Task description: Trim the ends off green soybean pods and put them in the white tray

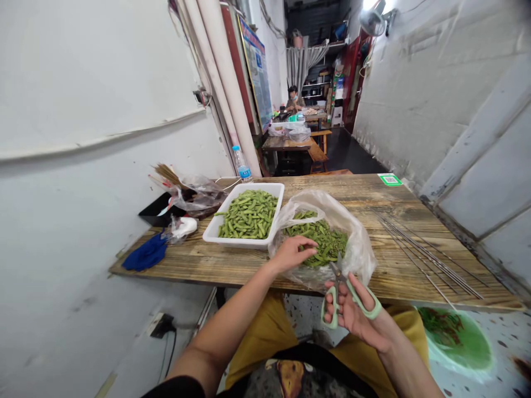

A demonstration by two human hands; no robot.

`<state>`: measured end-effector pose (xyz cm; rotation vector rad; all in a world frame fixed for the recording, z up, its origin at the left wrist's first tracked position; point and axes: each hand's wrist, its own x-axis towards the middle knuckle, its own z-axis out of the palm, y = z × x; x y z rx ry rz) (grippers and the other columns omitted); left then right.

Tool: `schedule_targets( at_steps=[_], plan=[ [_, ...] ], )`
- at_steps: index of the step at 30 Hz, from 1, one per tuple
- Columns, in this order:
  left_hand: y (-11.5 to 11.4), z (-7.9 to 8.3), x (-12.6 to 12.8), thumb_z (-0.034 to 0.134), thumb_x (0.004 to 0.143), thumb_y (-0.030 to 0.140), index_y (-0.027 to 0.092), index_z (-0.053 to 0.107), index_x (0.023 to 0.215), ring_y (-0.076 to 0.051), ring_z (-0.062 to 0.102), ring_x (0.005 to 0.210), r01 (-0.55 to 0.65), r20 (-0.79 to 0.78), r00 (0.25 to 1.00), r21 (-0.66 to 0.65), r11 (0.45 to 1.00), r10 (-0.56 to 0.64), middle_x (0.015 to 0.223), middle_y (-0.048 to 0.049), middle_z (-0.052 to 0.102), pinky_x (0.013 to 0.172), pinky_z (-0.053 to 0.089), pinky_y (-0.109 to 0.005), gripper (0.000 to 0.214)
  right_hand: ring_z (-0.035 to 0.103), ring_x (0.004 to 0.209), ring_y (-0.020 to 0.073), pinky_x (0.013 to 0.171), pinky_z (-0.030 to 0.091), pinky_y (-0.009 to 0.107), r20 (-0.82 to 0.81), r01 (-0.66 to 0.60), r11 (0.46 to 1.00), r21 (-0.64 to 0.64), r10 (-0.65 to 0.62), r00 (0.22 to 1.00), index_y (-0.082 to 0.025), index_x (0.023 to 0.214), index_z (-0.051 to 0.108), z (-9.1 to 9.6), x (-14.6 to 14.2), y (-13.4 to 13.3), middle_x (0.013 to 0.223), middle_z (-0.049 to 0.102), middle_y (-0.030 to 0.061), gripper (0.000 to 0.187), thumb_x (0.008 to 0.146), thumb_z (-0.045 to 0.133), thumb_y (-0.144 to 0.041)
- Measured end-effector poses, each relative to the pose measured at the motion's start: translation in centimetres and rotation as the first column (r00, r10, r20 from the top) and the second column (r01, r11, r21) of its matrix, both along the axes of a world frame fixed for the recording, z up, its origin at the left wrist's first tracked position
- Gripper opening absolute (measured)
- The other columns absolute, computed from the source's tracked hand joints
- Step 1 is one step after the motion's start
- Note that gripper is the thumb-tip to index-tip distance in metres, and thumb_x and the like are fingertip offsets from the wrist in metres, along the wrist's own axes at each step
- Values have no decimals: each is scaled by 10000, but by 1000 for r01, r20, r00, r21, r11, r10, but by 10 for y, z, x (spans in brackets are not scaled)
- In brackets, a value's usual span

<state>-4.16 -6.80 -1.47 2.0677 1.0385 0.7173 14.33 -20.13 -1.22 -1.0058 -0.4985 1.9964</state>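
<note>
My right hand [359,315] grips a pair of scissors [355,296] with pale green handles. Fingers pass through the loops, the handles are spread, and the short blades point up toward the bag. Over the near left side of a clear plastic bag [359,243], my left hand [293,254] reaches in with fingers apart, close above or touching the green bean pods [326,237] inside. Whether a pod is under its fingertips cannot be made out. Left of the bag, a white tray [207,235] holds a heap of green pods [249,214].
Thin metal skewers [431,257] lie at the table's right. A green basin [477,342] stands on the floor below. At left are a blue cloth [145,252], a black box [155,210] and bagged sticks [170,175]. A water bottle [243,166] stands behind the tray. A person [295,100] sits far back.
</note>
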Motion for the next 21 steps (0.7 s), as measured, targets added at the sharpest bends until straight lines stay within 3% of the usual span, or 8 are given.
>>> schedule_targets(
  at_steps=[2,3,7,11,15,18,21],
  plan=[
    [-8,-1,9,582,805,296,178,706,944,-158,604,900,94,-43,995,64,993,-92,974,-48,695,820,442,-245,221,630,670,221,529,485,325,34,1,1000,10,-1,999,-203,855,656,1,-1,-1,764,649,87,518,783,458,-676],
    [-9,-3,11,570,811,269,175,712,919,-167,601,909,69,-101,993,90,994,-60,957,-53,696,848,437,-259,202,626,672,218,539,489,326,43,28,999,20,-29,999,-211,859,652,1,-2,-1,763,644,78,496,784,469,-665],
    [7,-17,7,490,799,112,151,709,961,-200,587,935,-179,-362,902,182,967,235,970,-96,679,898,423,-308,275,599,657,181,590,505,319,7,139,990,40,-139,990,-236,913,618,3,-3,-7,754,614,33,343,807,533,-552],
    [28,-23,-4,458,777,60,155,712,957,-200,567,967,-74,-486,857,212,974,171,976,-105,658,901,409,-297,325,599,668,191,543,491,300,80,61,995,81,-67,995,-231,924,604,7,-3,-12,788,616,56,428,816,448,-614],
    [28,-17,-4,543,788,184,150,718,867,-188,579,893,-83,-372,917,173,981,143,912,-78,681,840,415,-278,194,585,625,179,533,489,295,237,65,984,166,-104,966,-237,980,576,5,-9,-15,778,603,32,436,774,520,-617],
    [18,-15,1,592,775,313,141,722,829,-158,582,742,-116,-174,979,-53,992,106,785,-42,696,708,425,-240,222,526,534,133,497,467,260,367,28,973,228,-112,924,-243,976,552,-6,-13,-12,683,559,-27,431,710,645,-569],
    [6,-15,5,620,738,398,115,722,759,-125,542,608,-59,-34,998,-244,968,53,648,-23,663,601,396,-212,302,451,450,99,422,412,222,468,-53,962,267,-81,880,-246,940,548,-18,-13,-6,585,495,-66,410,714,638,-576]
  ],
)
